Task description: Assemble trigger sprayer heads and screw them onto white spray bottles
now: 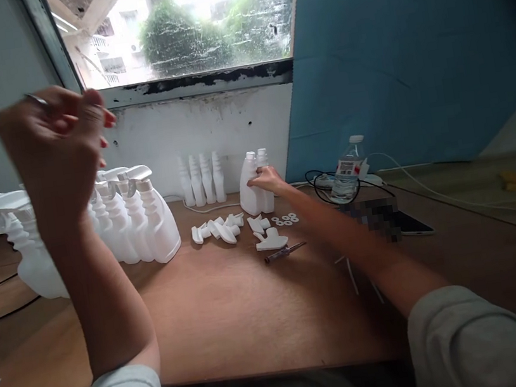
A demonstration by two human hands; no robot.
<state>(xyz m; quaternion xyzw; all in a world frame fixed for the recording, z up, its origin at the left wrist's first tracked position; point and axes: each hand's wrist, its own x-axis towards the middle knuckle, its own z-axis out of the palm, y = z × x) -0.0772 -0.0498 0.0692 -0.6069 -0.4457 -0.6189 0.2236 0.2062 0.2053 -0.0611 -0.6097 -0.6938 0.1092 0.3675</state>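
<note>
Raised at the left, close to the camera, my left hand (55, 135) has its fingers curled into a loose fist, with a ring on one finger. Nothing shows in it, and it partly covers the bottles behind. My right hand (269, 179) reaches across the table and grips a white spray bottle body (249, 188) without a spray head. A second headless bottle (267, 197) stands right against it. White trigger spray heads (224, 229) lie in front, and one more spray head (271, 240) is nearer me. Several small white rings (285, 220) lie below the right hand.
At the left stand several bottles with spray heads (159, 223). Several slim white bottles (207, 181) line the wall. A screwdriver (284, 252) lies mid-table. To the right are a clear water bottle (348, 171), black cables, a dark tablet-like device (413, 223) and thin white tubes (352, 277).
</note>
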